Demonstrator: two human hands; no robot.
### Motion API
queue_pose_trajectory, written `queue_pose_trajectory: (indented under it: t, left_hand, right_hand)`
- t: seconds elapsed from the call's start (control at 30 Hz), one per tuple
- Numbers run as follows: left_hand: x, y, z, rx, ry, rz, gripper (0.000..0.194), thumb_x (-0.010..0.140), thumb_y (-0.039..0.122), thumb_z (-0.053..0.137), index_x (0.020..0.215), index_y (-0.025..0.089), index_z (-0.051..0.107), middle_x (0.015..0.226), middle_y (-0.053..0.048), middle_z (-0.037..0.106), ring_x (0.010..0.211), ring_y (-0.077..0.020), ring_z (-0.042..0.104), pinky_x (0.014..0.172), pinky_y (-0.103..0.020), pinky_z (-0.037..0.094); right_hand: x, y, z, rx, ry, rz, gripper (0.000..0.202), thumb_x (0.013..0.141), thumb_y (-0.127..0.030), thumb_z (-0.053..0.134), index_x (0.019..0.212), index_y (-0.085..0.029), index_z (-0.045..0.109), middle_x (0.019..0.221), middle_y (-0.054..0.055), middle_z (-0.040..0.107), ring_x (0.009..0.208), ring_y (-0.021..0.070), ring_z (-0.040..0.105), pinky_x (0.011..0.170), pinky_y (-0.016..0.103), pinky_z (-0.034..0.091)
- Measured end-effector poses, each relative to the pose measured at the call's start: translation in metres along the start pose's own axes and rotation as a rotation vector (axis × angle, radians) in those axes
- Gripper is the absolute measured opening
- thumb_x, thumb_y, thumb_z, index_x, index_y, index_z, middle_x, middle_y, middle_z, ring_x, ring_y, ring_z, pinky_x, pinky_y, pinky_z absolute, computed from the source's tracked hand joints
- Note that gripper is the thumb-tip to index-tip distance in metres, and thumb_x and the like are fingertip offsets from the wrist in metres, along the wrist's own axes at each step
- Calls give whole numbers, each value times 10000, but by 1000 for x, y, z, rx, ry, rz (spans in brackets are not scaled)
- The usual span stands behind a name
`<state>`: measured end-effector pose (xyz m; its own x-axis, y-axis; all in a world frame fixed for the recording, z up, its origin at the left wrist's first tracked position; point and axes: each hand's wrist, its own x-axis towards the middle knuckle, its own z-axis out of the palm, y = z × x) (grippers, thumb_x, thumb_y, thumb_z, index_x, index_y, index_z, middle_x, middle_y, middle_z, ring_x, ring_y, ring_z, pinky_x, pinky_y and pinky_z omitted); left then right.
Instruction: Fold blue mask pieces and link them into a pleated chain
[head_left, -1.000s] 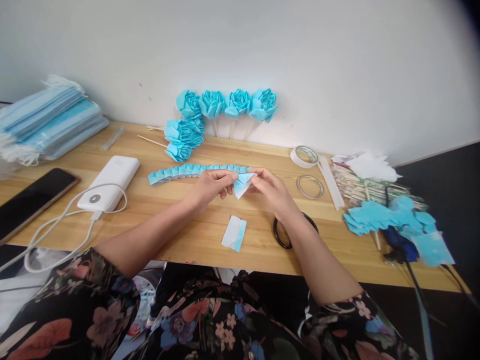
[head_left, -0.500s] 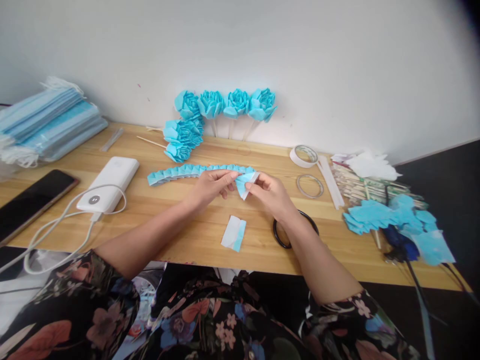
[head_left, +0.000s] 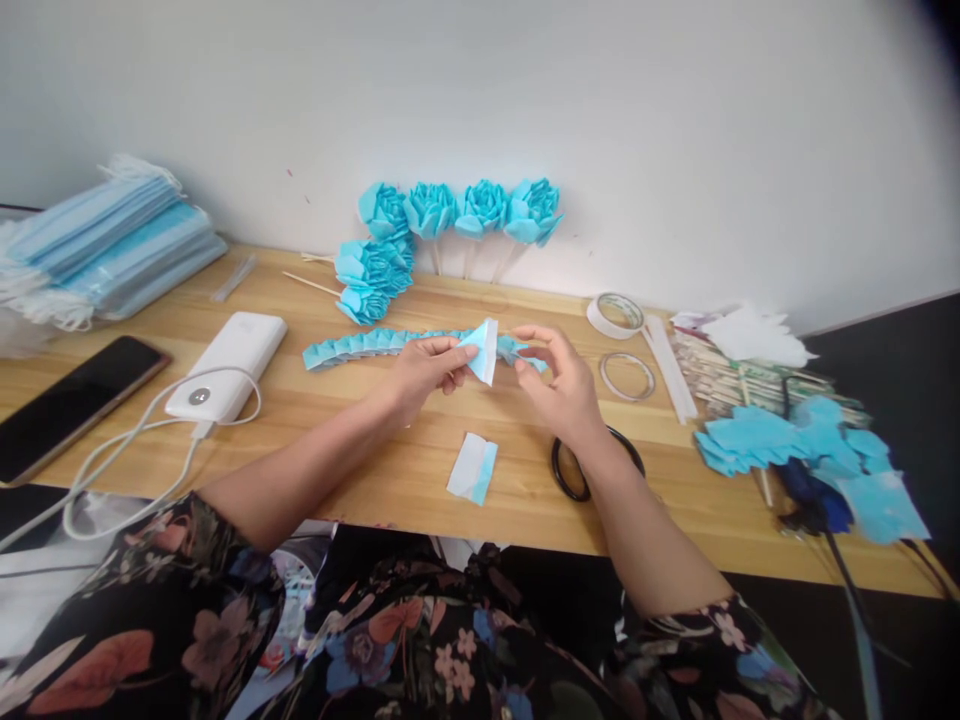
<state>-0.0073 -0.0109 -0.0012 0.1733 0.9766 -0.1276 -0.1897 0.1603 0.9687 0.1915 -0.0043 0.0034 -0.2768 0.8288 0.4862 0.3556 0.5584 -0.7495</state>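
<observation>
My left hand [head_left: 429, 372] pinches a small folded piece of blue and white fabric [head_left: 482, 353], its white edge standing upright at the right. Just to the right of it, my right hand [head_left: 559, 375] has its thumb and fingers apart and holds nothing. Behind both hands runs a row of folded blue pieces [head_left: 356, 347] on the wooden table, partly hidden by the fingers. A flat white and blue piece [head_left: 473, 468] lies in front of the hands.
Blue flowers on sticks [head_left: 482, 208] stand by the wall. At left are masks [head_left: 112, 245], a phone [head_left: 79, 405] and a white power bank [head_left: 225, 365]. Rightward are a tape roll [head_left: 615, 315], a black ring [head_left: 559, 470], sticks [head_left: 712, 370] and blue pieces [head_left: 757, 437].
My right hand has let go of the folded piece and opened, moving slightly right. The piece stays in my left hand, now turned with its white edge upright. The whole view has shifted slightly.
</observation>
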Motion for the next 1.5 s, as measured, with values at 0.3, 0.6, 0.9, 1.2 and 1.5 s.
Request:
queue_pose_trajectory:
  t: [0.3,0.6,0.9,1.2,1.5]
  left_hand:
    - [-2,-1,2,-69,-12,-16,359,668,443,827,643,149,624,576,12,586,517,-72,486,494,-213,363]
    - [-2,-1,3,23,-12,24,385,678,489,801,633,154,616,558,16,571,498,-71,467,502,-225,363]
    - [-4,1,4,143,-35,103,368,739,479,738,613,162,602,561,21,547,523,-79,458,516,-222,368]
    - [-8,4,6,425,-2,250,293,779,436,675,677,170,608,590,36,480,569,-92,402,530,-233,310]
    - [-3,-3,3,395,-5,180,308,747,443,677,640,172,574,563,29,513,532,-92,439,515,-233,338]
  right_hand:
    - [-2,1,8,-181,-107,-225,276,852,-108,621,998,-336,671,1335,24,561,1267,264,508,1039,524,459]
    - [-4,0,12,117,-81,81,47,878,-302,650,880,-258,635,1254,62,599,1230,238,565,1074,470,429]
    - [-3,-2,19,500,-97,388,333,799,-375,701,1057,-255,525,878,-11,647,847,159,629,847,343,506]
    - [-2,-4,20,538,-113,432,495,776,-338,695,1228,-271,505,784,-46,572,776,144,600,778,318,496]
    - [-3,-3,15,516,-225,396,498,791,-301,692,1261,-277,527,848,-21,608,813,156,604,803,335,509]
